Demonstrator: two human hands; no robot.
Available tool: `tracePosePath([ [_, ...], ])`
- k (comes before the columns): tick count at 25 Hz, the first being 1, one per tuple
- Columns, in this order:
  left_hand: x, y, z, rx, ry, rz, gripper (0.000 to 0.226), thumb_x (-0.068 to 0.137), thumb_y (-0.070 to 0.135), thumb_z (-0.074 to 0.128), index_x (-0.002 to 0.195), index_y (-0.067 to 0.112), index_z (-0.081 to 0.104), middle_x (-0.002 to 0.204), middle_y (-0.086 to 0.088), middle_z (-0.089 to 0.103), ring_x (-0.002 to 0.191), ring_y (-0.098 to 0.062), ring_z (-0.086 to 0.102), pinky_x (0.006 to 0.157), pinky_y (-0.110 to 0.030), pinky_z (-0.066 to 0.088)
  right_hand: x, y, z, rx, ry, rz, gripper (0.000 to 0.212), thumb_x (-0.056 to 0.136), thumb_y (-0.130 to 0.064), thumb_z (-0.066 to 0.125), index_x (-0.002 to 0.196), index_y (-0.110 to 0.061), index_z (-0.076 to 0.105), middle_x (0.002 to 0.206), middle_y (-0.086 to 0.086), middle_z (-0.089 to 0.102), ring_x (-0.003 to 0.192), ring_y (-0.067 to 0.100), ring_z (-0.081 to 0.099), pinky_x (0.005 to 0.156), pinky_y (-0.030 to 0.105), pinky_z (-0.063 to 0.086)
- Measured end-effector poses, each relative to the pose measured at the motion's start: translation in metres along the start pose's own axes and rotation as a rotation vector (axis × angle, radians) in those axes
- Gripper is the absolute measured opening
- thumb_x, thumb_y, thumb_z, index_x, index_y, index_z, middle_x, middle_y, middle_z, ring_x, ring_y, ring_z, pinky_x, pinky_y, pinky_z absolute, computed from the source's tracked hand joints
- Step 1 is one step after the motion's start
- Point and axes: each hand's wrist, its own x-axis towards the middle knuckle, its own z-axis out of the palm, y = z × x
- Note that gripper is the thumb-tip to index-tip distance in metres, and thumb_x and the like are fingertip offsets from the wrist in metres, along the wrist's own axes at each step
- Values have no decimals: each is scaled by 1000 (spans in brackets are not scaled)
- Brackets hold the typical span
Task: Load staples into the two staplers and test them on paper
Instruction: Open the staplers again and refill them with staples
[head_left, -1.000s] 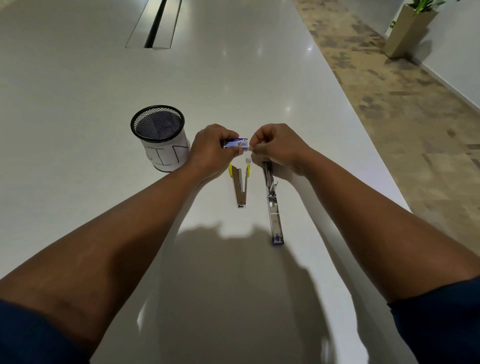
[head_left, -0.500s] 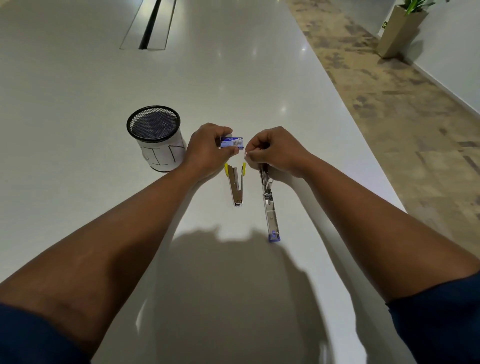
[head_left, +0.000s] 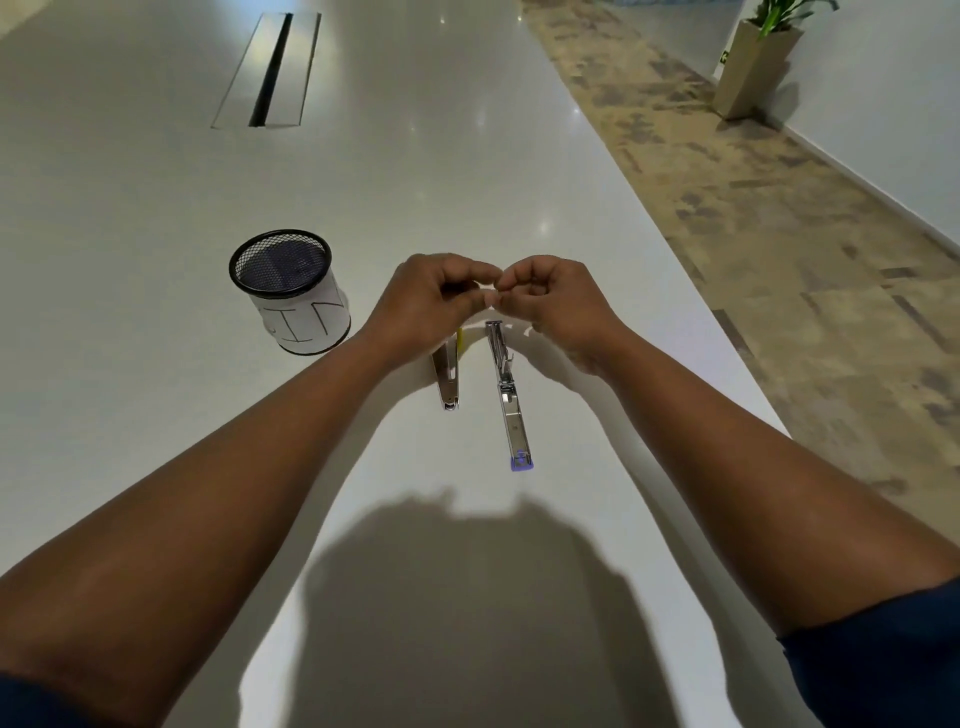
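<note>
Two staplers lie open on the white table (head_left: 156, 415), side by side. The short one with yellow trim (head_left: 448, 382) is partly under my left wrist. The longer silver one with a blue end (head_left: 511, 410) lies to its right, pointing towards me. Just above their far ends, my left hand (head_left: 431, 306) and my right hand (head_left: 556, 306) meet fingertip to fingertip. Both pinch a small staple box (head_left: 488, 297), of which only a pale sliver shows between the fingers. No paper is in view.
A black mesh pen cup (head_left: 291, 291) wrapped in white paper with handwriting stands left of my left hand. A cable slot (head_left: 272, 70) is set into the table far back. The table's right edge (head_left: 727, 332) runs close beside my right arm, with patterned floor beyond.
My hands have closed in on each other, and the blue-and-white staple box that showed in my left fingers is now almost hidden. The staplers have not moved.
</note>
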Motion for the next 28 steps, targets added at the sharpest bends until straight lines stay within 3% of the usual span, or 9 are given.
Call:
tracePosePath([
  [4, -3, 9, 2, -70, -25, -36, 16, 86, 15, 78, 101, 18, 80, 89, 14, 78, 85, -1, 73, 76, -14, 53, -17, -6, 1, 120, 10, 49, 21, 80, -3, 84, 83, -11, 64, 53, -11, 60, 50, 3, 57, 49, 12, 43],
  [6, -4, 11, 2, -53, -52, -45, 12, 85, 17, 78, 97, 18, 80, 85, 12, 78, 81, -2, 73, 72, -12, 51, -26, -6, 1, 97, 37, 60, 18, 81, -4, 83, 85, -10, 66, 62, -3, 65, 54, 5, 59, 51, 13, 44],
  [9, -6, 14, 3, 24, -52, -72, 2, 85, 22, 78, 85, 23, 78, 81, 6, 77, 75, -6, 70, 70, -22, 54, -43, 4, 2, -61, 123, 35, 4, 90, -12, 72, 88, -11, 70, 82, 18, 72, 63, 9, 59, 62, 22, 49],
  [11, -6, 15, 3, 75, -47, -82, 4, 86, 23, 76, 82, 23, 77, 76, 8, 75, 67, -6, 65, 65, -23, 52, -57, 15, 6, -224, 172, 4, 11, 90, -27, 68, 86, -17, 70, 86, 10, 73, 70, 11, 60, 71, 32, 51],
  [14, -4, 19, 4, 177, -79, -73, 8, 86, 26, 75, 78, 27, 75, 64, 26, 67, 56, 4, 58, 52, -7, 41, -73, 26, 15, -506, 192, -25, 31, 77, -57, 65, 87, -28, 68, 80, -11, 69, 76, 6, 62, 70, 31, 51],
  [17, -2, 22, 3, 228, -126, -93, 6, 83, 25, 78, 78, 28, 78, 67, 25, 70, 64, 9, 61, 56, -6, 39, -80, 36, 20, -729, 221, -76, 48, 69, -69, 63, 96, -29, 68, 87, -14, 66, 85, 12, 59, 75, 34, 47],
  [20, -2, 25, 4, 291, -192, -98, 3, 83, 21, 79, 81, 24, 80, 71, 19, 72, 68, 12, 62, 62, -10, 40, -82, 44, 22, -794, 231, -120, 45, 71, -69, 61, 93, -30, 67, 83, -14, 62, 83, 14, 57, 80, 36, 43],
  [23, 0, 30, 5, 364, -249, -79, 5, 84, 15, 76, 86, 18, 81, 80, 11, 74, 77, 4, 64, 68, -16, 44, -80, 46, 24, -814, 249, -133, 39, 73, -67, 60, 82, -29, 65, 75, -12, 58, 77, 14, 56, 77, 37, 41],
  [28, 2, 38, 10, 486, -352, -49, 9, 86, 14, 74, 93, 15, 80, 89, 6, 76, 99, -13, 63, 90, -30, 50, -80, 46, 23, -818, 241, -151, 32, 74, -61, 65, 76, -29, 62, 72, -11, 58, 75, 15, 55, 76, 36, 38],
])
